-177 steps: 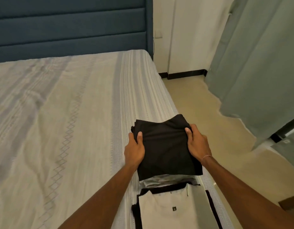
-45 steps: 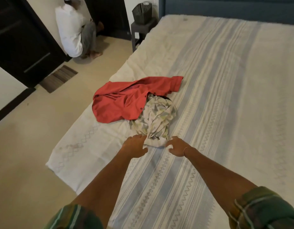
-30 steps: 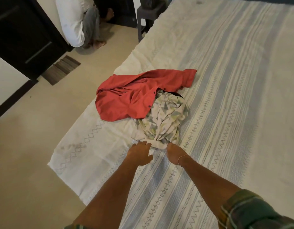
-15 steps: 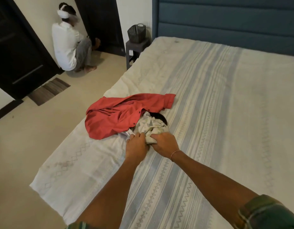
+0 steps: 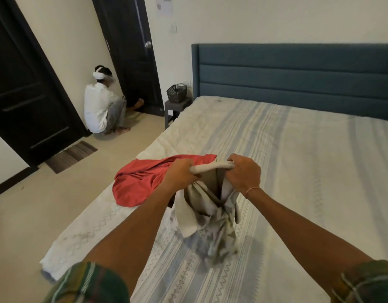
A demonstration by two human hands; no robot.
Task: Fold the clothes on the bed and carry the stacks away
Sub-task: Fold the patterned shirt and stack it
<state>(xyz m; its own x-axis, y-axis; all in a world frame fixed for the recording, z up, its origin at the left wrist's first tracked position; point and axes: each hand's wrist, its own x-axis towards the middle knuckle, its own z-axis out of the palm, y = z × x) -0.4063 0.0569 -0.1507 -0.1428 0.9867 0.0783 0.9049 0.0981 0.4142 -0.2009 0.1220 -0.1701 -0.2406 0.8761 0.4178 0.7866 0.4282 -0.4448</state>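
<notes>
Two hands hold a pale patterned garment up over the bed, gripping its top edge. Left hand and right hand are both clenched on that edge, close together, and the cloth hangs bunched below, its lower part blurred. A red shirt lies crumpled on the sheet just behind the left hand. Beyond are a blue headboard, a dark basket on a side table, and a person crouched by a dark door.

Patterned garment — both hands, aloft
</notes>
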